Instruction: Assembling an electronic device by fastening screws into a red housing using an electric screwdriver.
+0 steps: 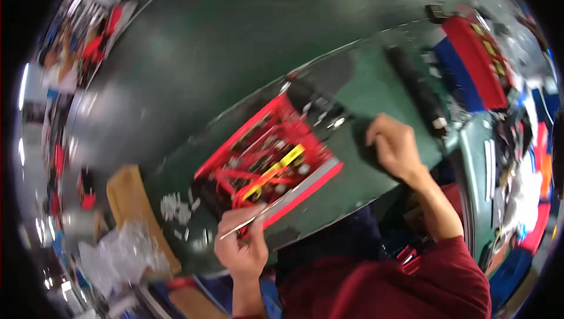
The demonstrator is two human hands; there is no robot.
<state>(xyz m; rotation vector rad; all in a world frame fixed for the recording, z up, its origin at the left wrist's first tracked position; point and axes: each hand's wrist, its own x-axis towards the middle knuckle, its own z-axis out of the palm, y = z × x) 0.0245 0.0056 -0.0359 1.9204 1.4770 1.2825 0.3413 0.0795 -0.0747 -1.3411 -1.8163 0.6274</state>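
Observation:
My left hand [244,245] is closed around a thin metal rod [249,223], which slants up to the right at the near left corner of a red tray [302,198]. In the tray lie red cables [226,181], a yellow strip [288,160] and several small parts, blurred. My right hand [395,145] is over the green table to the right of the tray, its fingers curled in. Whether anything is inside those fingers is hidden. Between the tray and this hand lies a dark object with shiny metal bits [323,110], too blurred to name.
Small white pieces [176,208] lie left of the tray, beside brown cardboard [132,198] and clear plastic bags [120,257]. A long black object [417,90] lies at right. Beyond it stand a red bin [479,63] and a blue bin [458,75]. The green table [376,78] has a raised back edge.

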